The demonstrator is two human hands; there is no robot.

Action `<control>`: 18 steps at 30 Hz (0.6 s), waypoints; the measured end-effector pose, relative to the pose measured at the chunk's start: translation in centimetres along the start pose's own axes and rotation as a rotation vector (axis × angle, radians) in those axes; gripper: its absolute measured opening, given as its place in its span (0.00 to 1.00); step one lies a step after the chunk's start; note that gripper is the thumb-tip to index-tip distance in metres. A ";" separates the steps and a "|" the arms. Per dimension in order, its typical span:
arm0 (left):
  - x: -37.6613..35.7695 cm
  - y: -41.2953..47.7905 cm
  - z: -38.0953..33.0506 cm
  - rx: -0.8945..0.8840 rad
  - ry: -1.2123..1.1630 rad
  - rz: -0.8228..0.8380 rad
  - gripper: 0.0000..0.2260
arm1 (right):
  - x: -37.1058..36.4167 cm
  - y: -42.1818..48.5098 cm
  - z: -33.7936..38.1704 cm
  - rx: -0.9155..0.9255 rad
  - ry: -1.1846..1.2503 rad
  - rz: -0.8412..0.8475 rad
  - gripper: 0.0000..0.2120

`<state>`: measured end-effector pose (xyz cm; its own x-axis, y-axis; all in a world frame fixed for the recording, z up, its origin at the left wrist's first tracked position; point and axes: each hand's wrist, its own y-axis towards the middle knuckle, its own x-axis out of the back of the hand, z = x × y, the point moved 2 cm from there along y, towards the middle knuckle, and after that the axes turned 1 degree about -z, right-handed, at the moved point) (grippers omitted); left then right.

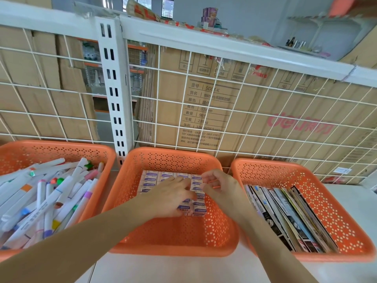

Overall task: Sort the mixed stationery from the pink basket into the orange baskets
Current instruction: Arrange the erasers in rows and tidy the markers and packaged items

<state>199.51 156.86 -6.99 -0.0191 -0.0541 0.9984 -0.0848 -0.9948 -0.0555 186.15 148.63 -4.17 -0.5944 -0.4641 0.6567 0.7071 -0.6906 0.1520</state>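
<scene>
Orange perforated plastic basket [173,155], middle of three: white-and-purple wrapped erasers [150,177] packed flat near its back wall, long axes parallel to that wall. Left hand [173,194] flat, fingers straight, pressing on them. Right hand [221,187] curled at the block's right edge; hold unclear.

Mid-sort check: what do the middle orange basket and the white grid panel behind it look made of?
The middle orange basket looks like moulded plastic, matt, given its even colour, rounded rim and rows of small holes. The grid panel is probably thin metal wire coated white, given its straight slim rods crossing in squares.
</scene>
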 end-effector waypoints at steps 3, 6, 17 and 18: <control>-0.2 0.1 0.1 0.006 -0.012 -0.027 0.19 | 0.1 -0.1 0.2 -0.006 -0.011 0.004 0.08; -0.2 0.0 0.2 0.022 -0.032 -0.028 0.20 | 0.2 -0.2 0.3 -0.016 -0.021 0.016 0.08; -0.5 -5.8 4.4 0.833 -1.372 -0.272 0.19 | -2.4 -0.3 0.6 -0.391 0.328 0.311 0.10; -0.6 -6.3 4.2 0.885 -1.462 -0.266 0.15 | -2.8 -0.2 0.3 -0.426 0.329 0.308 0.10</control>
<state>204.28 162.78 -7.20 0.7933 0.5778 0.1918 0.6032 -0.7035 -0.3758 187.79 150.28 -5.80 -0.5225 -0.7771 0.3509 0.6902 -0.6271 -0.3609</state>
